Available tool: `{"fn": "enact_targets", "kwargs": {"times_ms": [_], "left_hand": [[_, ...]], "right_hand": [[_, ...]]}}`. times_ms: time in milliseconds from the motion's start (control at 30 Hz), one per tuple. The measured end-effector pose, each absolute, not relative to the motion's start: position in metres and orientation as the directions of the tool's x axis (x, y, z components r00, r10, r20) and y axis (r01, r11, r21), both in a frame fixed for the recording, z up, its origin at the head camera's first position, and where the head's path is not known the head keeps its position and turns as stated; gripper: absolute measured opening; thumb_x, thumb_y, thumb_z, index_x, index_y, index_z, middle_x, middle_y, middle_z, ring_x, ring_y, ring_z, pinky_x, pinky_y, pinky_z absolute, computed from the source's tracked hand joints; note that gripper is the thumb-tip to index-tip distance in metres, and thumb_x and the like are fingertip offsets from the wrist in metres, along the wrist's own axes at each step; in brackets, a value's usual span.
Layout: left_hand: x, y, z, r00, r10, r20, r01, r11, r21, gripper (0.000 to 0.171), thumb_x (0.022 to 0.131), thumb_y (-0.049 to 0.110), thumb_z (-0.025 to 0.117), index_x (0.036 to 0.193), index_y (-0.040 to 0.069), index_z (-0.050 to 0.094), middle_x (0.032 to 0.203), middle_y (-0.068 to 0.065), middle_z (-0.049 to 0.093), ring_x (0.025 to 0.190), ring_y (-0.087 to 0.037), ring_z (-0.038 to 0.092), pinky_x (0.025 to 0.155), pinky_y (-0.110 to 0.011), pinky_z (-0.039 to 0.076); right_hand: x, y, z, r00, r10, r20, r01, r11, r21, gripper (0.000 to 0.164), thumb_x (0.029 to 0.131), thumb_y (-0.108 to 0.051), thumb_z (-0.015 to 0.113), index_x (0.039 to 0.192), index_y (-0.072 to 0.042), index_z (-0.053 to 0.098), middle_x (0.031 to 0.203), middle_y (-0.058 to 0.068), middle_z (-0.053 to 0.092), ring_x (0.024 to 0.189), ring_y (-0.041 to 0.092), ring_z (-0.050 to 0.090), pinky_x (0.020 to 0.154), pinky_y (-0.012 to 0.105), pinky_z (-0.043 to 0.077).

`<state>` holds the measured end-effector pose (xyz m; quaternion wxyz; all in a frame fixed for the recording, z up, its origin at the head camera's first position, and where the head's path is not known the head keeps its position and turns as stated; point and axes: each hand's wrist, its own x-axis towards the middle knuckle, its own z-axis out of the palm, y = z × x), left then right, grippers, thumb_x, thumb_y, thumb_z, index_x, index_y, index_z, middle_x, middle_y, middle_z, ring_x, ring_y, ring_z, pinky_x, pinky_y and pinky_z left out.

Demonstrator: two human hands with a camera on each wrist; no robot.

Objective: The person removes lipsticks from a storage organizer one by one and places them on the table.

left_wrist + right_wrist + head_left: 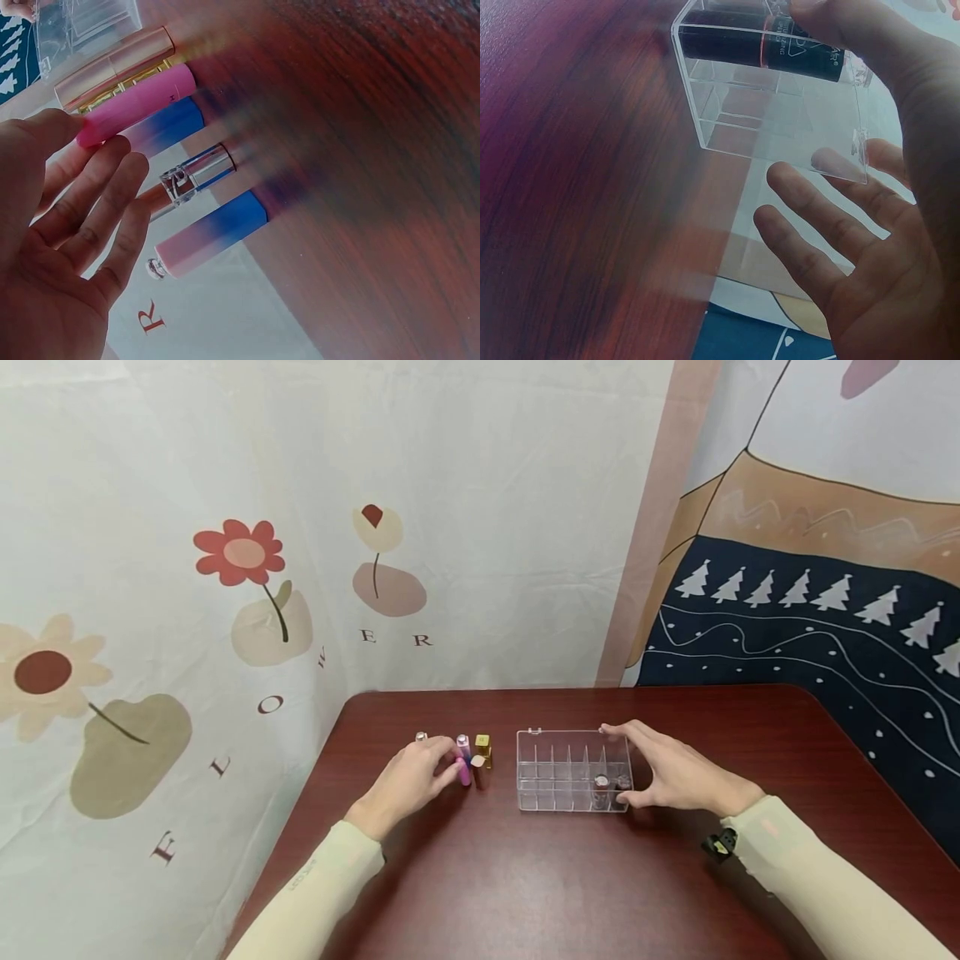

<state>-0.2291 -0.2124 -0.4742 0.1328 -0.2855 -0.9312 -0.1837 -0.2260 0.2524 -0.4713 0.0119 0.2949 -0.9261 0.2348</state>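
Note:
My left hand [411, 775] pinches a pink lipstick tube [142, 103] between thumb and fingertips. The tube is upright on the table, in a group of lipsticks. Close beside it are a rose-gold tube [116, 69], a gold-capped tube [483, 742] and a blue-and-pink tube [169, 126]. Nearer the wall are a clear tube with a silver end [199, 174] and a second blue-and-pink tube [214, 234]. My right hand [675, 770] holds the right end of a clear divided box [555, 806], thumb in front, fingers behind. Inside that end stand dark lipsticks [727, 43], partly hidden by the thumb.
The dark red wooden table [570, 885] carries everything. Behind it hangs a pale cloth with printed flowers [487, 527], and a patterned dark-blue cloth [810, 635] hangs to the right. Most of the box's left compartments hold nothing visible.

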Motion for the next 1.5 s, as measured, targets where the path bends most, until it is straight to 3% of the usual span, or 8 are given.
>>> {"fn": "enact_targets", "kwargs": {"times_ms": [233, 567, 800, 1067, 1267, 1500], "left_hand": [[-0.23, -0.211, -0.476, -0.804, 0.483, 0.346, 0.579, 0.767, 0.277, 0.012, 0.107, 0.02, 0.088, 0.114, 0.015, 0.079, 0.109, 0.003, 0.084, 0.094, -0.012, 0.077, 0.086, -0.034, 0.067], [-0.228, -0.21, -0.466, -0.786, 0.472, 0.398, 0.589, 0.768, 0.252, 0.014, 0.107, 0.022, 0.087, 0.118, 0.015, 0.081, 0.111, 0.002, 0.086, 0.098, -0.019, 0.083, 0.087, -0.042, 0.07], [-0.226, -0.2, -0.456, -0.718, 0.477, 0.506, 0.631, 0.753, 0.185, 0.016, 0.104, 0.02, 0.088, 0.117, 0.013, 0.081, 0.101, 0.0, 0.081, 0.086, -0.021, 0.078, 0.076, -0.039, 0.066], [-0.221, -0.172, -0.441, -0.617, 0.552, 0.56, 0.723, 0.679, 0.127, 0.02, 0.104, 0.02, 0.087, 0.122, 0.014, 0.082, 0.106, 0.002, 0.082, 0.081, -0.014, 0.077, 0.068, -0.03, 0.062], [-0.22, -0.152, -0.435, -0.583, 0.595, 0.554, 0.762, 0.636, 0.119, 0.023, 0.104, 0.021, 0.088, 0.126, 0.016, 0.083, 0.113, 0.004, 0.082, 0.079, -0.011, 0.071, 0.071, -0.026, 0.062], [-0.222, -0.129, -0.435, -0.548, 0.655, 0.519, 0.802, 0.588, 0.105, 0.028, 0.105, 0.023, 0.088, 0.13, 0.014, 0.082, 0.119, -0.002, 0.084, 0.082, -0.015, 0.073, 0.074, -0.031, 0.064]], "right_hand": [[-0.223, 0.254, -0.473, -0.827, -0.538, 0.165, -0.551, 0.716, -0.428, 0.105, 0.085, -0.034, 0.106, 0.173, -0.024, 0.049, 0.162, 0.005, 0.064, 0.144, 0.028, 0.071, 0.115, 0.061, 0.064], [-0.224, 0.252, -0.472, -0.825, -0.54, 0.165, -0.552, 0.712, -0.433, 0.105, 0.085, -0.034, 0.106, 0.173, -0.023, 0.049, 0.161, 0.005, 0.064, 0.144, 0.029, 0.071, 0.115, 0.061, 0.064], [-0.226, 0.252, -0.47, -0.823, -0.543, 0.168, -0.556, 0.709, -0.434, 0.106, 0.085, -0.033, 0.106, 0.173, -0.022, 0.048, 0.16, 0.006, 0.065, 0.143, 0.032, 0.072, 0.114, 0.062, 0.064], [-0.225, 0.252, -0.469, -0.823, -0.546, 0.156, -0.553, 0.708, -0.44, 0.108, 0.086, -0.034, 0.106, 0.175, -0.021, 0.047, 0.162, 0.008, 0.064, 0.145, 0.034, 0.071, 0.115, 0.065, 0.064], [-0.226, 0.255, -0.467, -0.829, -0.543, 0.132, -0.538, 0.713, -0.449, 0.111, 0.086, -0.039, 0.106, 0.177, -0.023, 0.045, 0.164, 0.009, 0.062, 0.147, 0.035, 0.068, 0.117, 0.069, 0.062], [-0.227, 0.26, -0.465, -0.826, -0.548, 0.127, -0.538, 0.702, -0.466, 0.116, 0.086, -0.034, 0.106, 0.18, -0.021, 0.039, 0.165, 0.01, 0.063, 0.144, 0.034, 0.07, 0.119, 0.068, 0.061]]}}
